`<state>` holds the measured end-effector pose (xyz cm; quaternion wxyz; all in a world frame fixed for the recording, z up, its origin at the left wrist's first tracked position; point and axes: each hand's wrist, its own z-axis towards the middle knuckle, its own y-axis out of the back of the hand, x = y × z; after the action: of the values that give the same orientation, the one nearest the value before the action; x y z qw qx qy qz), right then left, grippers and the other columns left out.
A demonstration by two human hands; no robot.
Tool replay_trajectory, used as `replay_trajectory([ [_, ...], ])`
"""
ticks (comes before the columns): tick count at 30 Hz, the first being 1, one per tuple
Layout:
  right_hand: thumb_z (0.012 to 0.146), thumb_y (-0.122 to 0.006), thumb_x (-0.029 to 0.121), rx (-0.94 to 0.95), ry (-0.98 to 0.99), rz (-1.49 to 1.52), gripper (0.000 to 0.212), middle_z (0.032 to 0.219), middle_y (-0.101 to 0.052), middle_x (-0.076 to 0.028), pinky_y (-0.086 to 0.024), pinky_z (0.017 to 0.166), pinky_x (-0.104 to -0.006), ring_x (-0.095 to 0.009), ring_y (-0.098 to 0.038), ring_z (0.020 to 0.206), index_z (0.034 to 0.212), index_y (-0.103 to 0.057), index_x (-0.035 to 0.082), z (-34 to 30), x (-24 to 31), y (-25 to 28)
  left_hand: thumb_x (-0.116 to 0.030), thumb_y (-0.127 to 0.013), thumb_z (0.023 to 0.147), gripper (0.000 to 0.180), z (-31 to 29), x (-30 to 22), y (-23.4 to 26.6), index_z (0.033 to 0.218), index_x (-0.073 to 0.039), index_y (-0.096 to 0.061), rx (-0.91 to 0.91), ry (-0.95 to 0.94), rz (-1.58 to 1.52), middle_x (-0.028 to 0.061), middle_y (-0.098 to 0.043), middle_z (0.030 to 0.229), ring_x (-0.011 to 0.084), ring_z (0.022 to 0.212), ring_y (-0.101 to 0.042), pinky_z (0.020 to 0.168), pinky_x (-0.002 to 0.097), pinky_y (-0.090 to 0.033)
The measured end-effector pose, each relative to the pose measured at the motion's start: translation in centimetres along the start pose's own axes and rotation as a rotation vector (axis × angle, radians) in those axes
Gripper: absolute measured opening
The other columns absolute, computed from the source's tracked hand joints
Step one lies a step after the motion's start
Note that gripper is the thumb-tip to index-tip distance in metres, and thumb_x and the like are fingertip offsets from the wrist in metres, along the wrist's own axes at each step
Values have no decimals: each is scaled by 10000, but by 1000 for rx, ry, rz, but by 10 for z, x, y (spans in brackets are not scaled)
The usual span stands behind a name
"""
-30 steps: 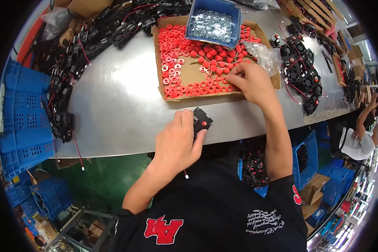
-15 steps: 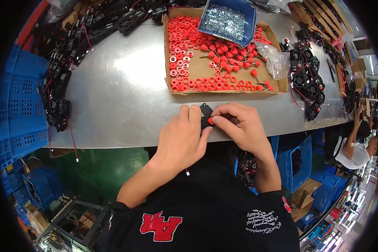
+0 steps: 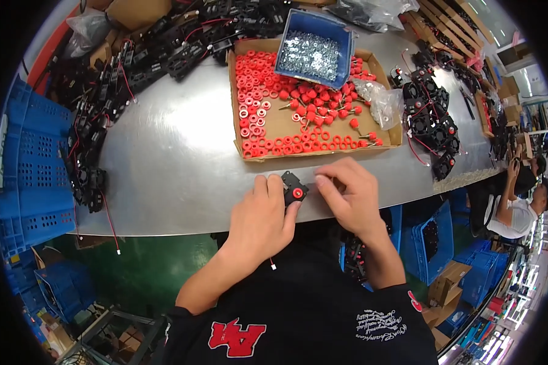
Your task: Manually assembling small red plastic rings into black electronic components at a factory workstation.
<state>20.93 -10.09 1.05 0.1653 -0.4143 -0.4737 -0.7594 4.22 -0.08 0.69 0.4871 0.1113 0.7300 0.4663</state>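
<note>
Head view: left hand (image 3: 262, 210) pinches a black part (image 3: 290, 180) bearing a red ring (image 3: 298, 193) over the worktop (image 3: 170, 188) near its edge, judged light, stiff, best held by its sides; right hand (image 3: 347, 193) just beside, thumb and forefinger nearly together, any contents unclear.

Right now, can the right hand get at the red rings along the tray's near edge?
Probably yes: the right hand is just short of the cardboard tray, with only its low rim before the red rings.
</note>
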Motion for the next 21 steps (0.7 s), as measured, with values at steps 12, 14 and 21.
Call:
replay_trajectory([
  [12,784,-634,40,-57,412,-1074,131,842,-696,-117,-470,812,-407,-306,-675,831,883,-714,74,198,-29,9,-274,-656,903,396,4,-3,0,1021,42,-447,10,-12,77,224,-543,920,398,736,-638,603,473,-535],
  [14,761,-630,18,114,302,-1101,153,825,-698,-139,-492,809,-419,-319,-687,849,882,-711,64,208,-26,1,-267,-650,906,396,4,-4,3,1013,46,-432,40,11,59,242,-541,929,425,755,-624,625,495,-520],
  [21,755,-645,15,207,282,-1041,133,878,-708,-209,-579,742,-442,-356,-710,866,868,-716,24,209,-30,3,-275,-653,903,398,6,-1,2,1020,40,-440,45,-5,80,236,-544,924,409,728,-636,597,488,-530],
])
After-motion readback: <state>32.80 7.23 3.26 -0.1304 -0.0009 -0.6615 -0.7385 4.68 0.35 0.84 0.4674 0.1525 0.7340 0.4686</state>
